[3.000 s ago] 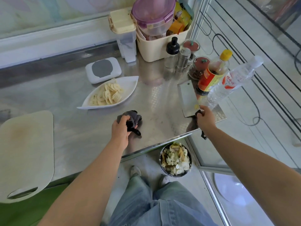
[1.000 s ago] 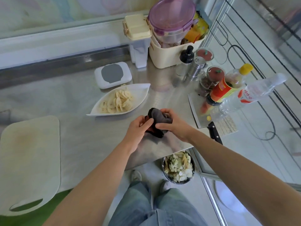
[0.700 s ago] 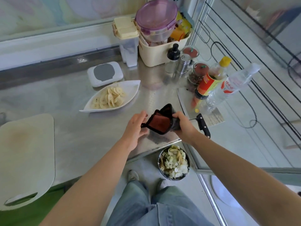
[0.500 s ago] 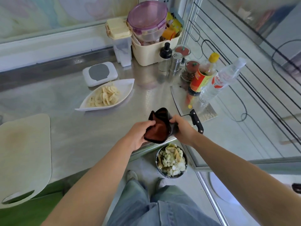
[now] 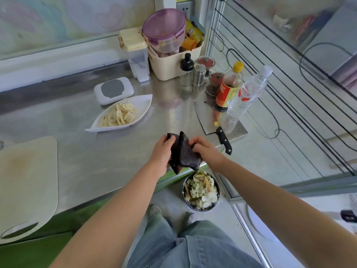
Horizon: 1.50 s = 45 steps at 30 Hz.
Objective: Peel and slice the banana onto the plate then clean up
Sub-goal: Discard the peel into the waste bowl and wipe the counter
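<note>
Cloth, dark grey and crumpled (image 5: 184, 151): gripped from both sides in curled fingers of left hand (image 5: 161, 153) and right hand (image 5: 207, 151), above near edge of shiny steel table (image 5: 77, 151). Pale banana slices (image 5: 120, 115): heaped on white boat-shaped plate (image 5: 143, 105), farther back.

Cloth (image 5: 183, 153): plain dark grey, near black. Plate (image 5: 144, 104): plain white, with pale yellow-cream banana slices (image 5: 119, 115). Tabletop (image 5: 77, 151): silver metal, finely dimpled in places. Knife (image 5: 204, 118): silver blade, black handle. Cutting board (image 5: 27, 180): cream, with a faint tan stain. Scraps (image 5: 201, 190) in the floor bowl: pale green, yellow and white. Sauce bottle (image 5: 228, 88): yellow cap, red label with yellow print, dark contents. Water bottle (image 5: 249, 91): clear, red-and-white label. Basket (image 5: 170, 64): cream. Round container (image 5: 164, 29): translucent purple. Wipes box (image 5: 114, 89): white, grey lid. Trousers (image 5: 183, 246): faded blue denim.
</note>
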### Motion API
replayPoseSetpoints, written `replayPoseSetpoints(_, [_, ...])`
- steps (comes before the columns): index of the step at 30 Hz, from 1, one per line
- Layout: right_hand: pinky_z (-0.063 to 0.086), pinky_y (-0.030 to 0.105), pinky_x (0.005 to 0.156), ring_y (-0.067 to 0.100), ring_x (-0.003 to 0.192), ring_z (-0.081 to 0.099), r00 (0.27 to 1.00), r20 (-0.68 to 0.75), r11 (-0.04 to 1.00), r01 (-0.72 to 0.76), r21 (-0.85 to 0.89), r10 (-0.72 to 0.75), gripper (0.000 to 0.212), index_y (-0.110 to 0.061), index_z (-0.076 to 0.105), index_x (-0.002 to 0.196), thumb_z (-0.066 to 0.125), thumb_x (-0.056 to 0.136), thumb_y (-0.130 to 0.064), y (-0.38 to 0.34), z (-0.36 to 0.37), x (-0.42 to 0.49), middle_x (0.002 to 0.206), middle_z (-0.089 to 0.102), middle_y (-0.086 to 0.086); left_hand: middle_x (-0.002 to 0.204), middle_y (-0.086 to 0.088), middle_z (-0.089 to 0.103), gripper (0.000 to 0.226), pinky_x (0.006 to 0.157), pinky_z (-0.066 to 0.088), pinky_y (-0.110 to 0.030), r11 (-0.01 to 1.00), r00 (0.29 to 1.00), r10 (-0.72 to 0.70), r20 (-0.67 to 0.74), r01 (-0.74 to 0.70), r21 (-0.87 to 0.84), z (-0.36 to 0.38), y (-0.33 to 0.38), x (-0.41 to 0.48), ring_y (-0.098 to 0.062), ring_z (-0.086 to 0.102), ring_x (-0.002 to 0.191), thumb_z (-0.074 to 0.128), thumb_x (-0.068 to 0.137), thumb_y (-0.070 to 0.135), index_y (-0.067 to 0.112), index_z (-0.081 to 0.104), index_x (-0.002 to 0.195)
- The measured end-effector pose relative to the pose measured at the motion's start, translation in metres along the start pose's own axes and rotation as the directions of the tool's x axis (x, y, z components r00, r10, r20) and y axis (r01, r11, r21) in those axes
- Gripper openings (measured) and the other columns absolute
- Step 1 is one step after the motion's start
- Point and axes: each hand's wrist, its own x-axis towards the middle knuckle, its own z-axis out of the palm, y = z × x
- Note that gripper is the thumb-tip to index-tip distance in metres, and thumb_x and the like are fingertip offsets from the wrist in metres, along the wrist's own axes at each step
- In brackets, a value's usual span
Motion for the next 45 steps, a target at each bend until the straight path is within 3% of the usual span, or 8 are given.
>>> replayPoseSetpoints(5, [0.047,0.035,0.091,0.016,0.099,0.059,0.982,0.083,0.976,-0.182,0.121,0.172,0.055,-0.014,0.058,0.106,0.053,0.083,-0.064,-0.004,-0.003,-0.003,0.107,0.063,0.002,0.101,-0.008,0.066,0.015,0.062,0.048,-0.025,0.99,0.986,0.051,0.16,-0.071,0.122,-0.002,0.001,-0.01,-0.023,0.063,0.089,0.046,0.1,0.028,0.018,0.057,0.103])
replayPoseSetpoints(13, [0.051,0.029,0.084,0.023,0.091,0.063,0.965,-0.058,0.916,-0.221,0.334,0.254,0.029,0.0,0.062,0.111,0.04,0.093,0.001,0.007,-0.022,0.0,0.1,0.066,0.014,0.109,-0.004,0.068,0.015,0.091,0.052,-0.039,0.993,0.993,0.109,-0.036,-0.11,-0.034,-0.011,0.0,-0.003,-0.023,0.063,0.104,0.048,0.1,0.022,0.02,0.063,0.102])
replayPoseSetpoints(19, [0.05,0.046,0.096,0.03,0.105,0.061,0.857,-0.428,0.958,-0.242,0.155,0.286,0.027,-0.006,0.062,0.108,0.065,0.083,-0.014,0.031,-0.038,0.011,0.11,0.065,0.014,0.123,-0.009,0.062,0.029,0.09,0.05,-0.047,0.97,0.99,-0.034,0.139,0.066,-0.235,-0.011,0.007,-0.006,-0.028,0.062,0.108,0.037,0.103,0.027,0.018,0.05,0.127])
replayPoseSetpoints(26, [0.039,0.027,0.061,0.015,0.07,0.051,0.945,-0.106,0.932,-0.281,0.228,0.311,0.021,-0.014,0.057,0.102,0.049,0.095,-0.032,0.009,-0.018,0.006,0.082,0.058,0.003,0.109,-0.006,0.066,0.016,0.077,0.05,-0.034,0.988,0.97,0.053,0.237,-0.017,-0.153,-0.003,0.011,-0.01,-0.022,0.062,0.101,0.04,0.101,0.015,0.019,0.056,0.102])
replayPoseSetpoints(29, [0.049,0.032,0.08,0.018,0.089,0.061,0.946,-0.11,0.952,-0.298,0.065,0.304,0.043,-0.01,0.065,0.102,0.061,0.085,-0.049,0.015,-0.025,0.011,0.096,0.067,0.002,0.083,-0.004,0.062,0.023,0.065,0.045,-0.028,0.988,0.982,0.115,0.15,-0.097,-0.122,-0.01,0.014,-0.011,-0.018,0.058,0.08,0.042,0.096,0.0,0.017,0.057,0.089])
replayPoseSetpoints(34, [0.046,0.036,0.082,0.027,0.084,0.063,0.971,0.065,0.919,-0.194,-0.342,0.23,0.077,0.0,0.07,0.089,0.065,0.065,-0.073,0.016,-0.04,0.001,0.087,0.071,0.01,0.094,-0.01,0.053,0.045,0.058,0.043,-0.027,0.988,0.992,0.129,-0.011,-0.127,0.09,-0.031,0.013,-0.009,-0.019,0.051,0.077,0.035,0.081,-0.017,0.018,0.059,0.094])
replayPoseSetpoints(40, [0.036,0.026,0.066,0.014,0.069,0.048,0.99,0.132,0.961,-0.011,-0.276,0.049,0.017,-0.01,0.066,0.079,0.07,0.084,-0.026,0.004,-0.051,-0.009,0.069,0.053,0.002,0.109,-0.001,0.057,0.024,0.083,0.042,-0.029,0.889,0.993,0.088,0.08,-0.115,0.444,-0.036,0.005,-0.01,-0.015,0.052,0.099,0.051,0.087,0.011,0.021,0.063,0.104])
replayPoseSetpoints(45, [0.047,0.029,0.071,0.019,0.078,0.057,0.978,0.19,0.941,-0.013,-0.338,0.081,0.009,-0.005,0.068,0.092,0.07,0.083,-0.007,0.001,-0.061,-0.017,0.083,0.063,0.011,0.097,0.006,0.069,0.016,0.082,0.05,-0.03,0.546,0.957,0.008,0.291,-0.248,0.8,-0.034,-0.003,-0.007,-0.013,0.063,0.09,0.065,0.086,0.027,0.021,0.072,0.099])
